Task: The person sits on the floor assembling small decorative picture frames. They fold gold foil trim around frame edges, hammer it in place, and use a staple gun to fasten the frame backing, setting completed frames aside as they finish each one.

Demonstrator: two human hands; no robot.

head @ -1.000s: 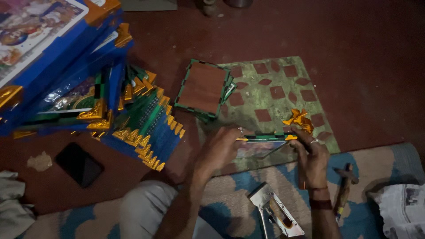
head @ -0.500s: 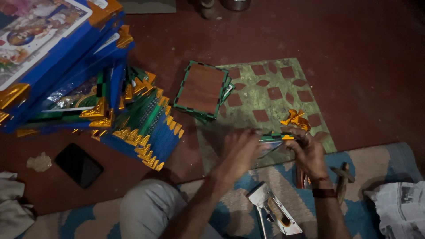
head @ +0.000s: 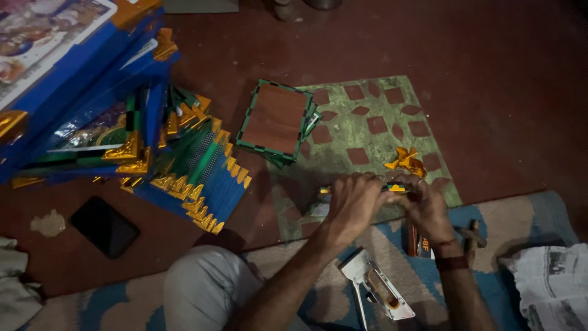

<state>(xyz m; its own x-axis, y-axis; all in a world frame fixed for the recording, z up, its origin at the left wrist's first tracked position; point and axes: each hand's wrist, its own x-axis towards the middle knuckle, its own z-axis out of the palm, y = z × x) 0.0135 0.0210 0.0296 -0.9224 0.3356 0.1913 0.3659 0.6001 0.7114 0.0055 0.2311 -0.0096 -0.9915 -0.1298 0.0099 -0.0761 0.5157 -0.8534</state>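
Red floor (head: 490,55), mat (head: 367,132), frames (head: 184,165)

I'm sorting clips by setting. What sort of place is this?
Probably a small picture-framing workshop, worked on the floor. Stacks of framed pictures with gold corner pieces lie on the red floor, a staple gun rests on the mat, and both hands hold a frame.

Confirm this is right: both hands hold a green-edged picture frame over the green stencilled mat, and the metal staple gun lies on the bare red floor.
Wrong on one point. The head view shows the metal staple gun lying on the blue and beige rug, not the floor.
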